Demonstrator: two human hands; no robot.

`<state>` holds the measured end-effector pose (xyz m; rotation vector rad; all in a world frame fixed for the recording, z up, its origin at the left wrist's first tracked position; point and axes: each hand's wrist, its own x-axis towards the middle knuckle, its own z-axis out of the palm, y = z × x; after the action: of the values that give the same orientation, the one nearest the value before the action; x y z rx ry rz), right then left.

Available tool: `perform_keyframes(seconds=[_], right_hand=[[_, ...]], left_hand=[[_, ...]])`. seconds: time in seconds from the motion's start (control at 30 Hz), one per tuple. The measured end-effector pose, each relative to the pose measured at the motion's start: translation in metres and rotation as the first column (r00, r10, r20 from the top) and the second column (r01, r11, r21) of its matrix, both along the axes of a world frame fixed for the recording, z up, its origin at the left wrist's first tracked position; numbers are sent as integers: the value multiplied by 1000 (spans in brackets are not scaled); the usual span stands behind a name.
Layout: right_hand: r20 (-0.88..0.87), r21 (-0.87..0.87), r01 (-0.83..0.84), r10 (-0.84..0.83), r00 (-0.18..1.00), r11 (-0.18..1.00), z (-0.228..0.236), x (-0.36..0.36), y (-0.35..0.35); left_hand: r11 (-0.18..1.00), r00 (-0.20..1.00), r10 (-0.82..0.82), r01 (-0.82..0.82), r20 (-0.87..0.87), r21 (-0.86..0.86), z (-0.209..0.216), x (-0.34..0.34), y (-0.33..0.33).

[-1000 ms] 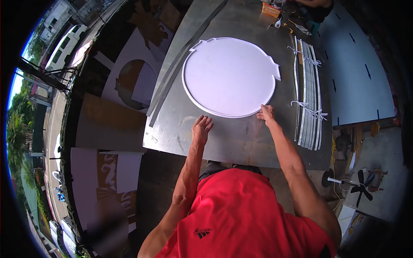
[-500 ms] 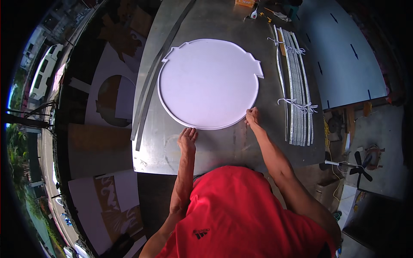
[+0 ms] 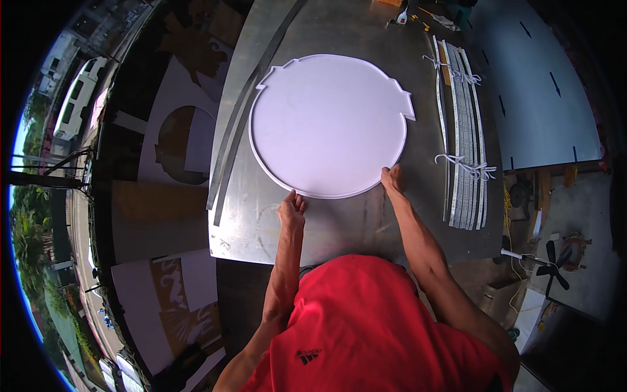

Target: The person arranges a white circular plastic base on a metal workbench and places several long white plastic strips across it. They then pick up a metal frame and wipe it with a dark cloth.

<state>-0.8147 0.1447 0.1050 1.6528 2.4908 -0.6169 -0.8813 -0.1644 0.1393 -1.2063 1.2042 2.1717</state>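
A round white panel with a thin raised rim and notched tabs at its upper left and right lies on the metal table. My left hand is at the near-left edge, fingers curled and pinching the rim. Farther right, my right hand closes on the rim at the lower right, thumb and fingers together. Parts of the fingers of both hands are hidden at the edge.
Bundled white strips, tied with cord, lie on the right of the metal table. Long grey metal strips run along its left. Small tools sit at the far end. A pale blue sheet and a black fan are to the right.
The whole view has shifted, so the scene sits farther right. My left hand's fingers have shifted slightly at the rim; my right hand stays at the panel's lower-right edge.
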Motion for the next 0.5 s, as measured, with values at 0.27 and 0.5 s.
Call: perform_keyframes(seconds=[0.27,0.5], right_hand=[[-282,-357,126,-236,930,926,-2,-1,11],[-501,-700,23,-513,697,714,60,12,-8]], left_hand=[[999,999,-2,0,42,45,-7,-6,-5],[936,968,155,-79,-199,344,-10,0,-9]])
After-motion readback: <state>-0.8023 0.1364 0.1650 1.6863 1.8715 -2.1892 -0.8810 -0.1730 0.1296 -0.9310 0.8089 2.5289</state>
